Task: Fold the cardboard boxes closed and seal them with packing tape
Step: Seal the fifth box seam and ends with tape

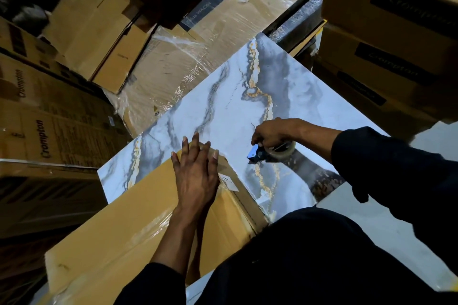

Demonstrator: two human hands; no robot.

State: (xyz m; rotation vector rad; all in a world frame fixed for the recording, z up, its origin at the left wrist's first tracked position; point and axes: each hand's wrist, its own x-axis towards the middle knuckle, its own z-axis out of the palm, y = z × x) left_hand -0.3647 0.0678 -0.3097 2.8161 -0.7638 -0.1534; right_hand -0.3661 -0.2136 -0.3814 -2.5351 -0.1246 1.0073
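Surrounding you are stacked brown printed cardboard cartons (pixel 49 119) and plastic-wrapped cartons (pixel 198 39). At centre lies the glossy white marble-patterned slab (pixel 235 106), veined grey and gold, which carries the work. On its near-left corner rests the long tan cardboard box (pixel 119 225), flaps folded shut, with clear tape glinting along its top seam and a small white label (pixel 229 182) just beside your hand. Your left hand (pixel 195 176) lies flat on the box's far end, fingers straight and spread, pressing the tape end down over the edge; it holds nothing. Your right hand (pixel 272 132) has its fingers wrapped round the handle of the blue-bladed tape dispenser with its clear roll (pixel 270 152), held just above the slab, apart from the box, toward the slab's right edge.

Judged risks: if the left hand lifts before the tape end is rubbed down, the strip may peel at the corner. The dispenser's toothed blade points toward your left fingers (pixel 215 155); a careless return stroke could nick them or scratch the slab.
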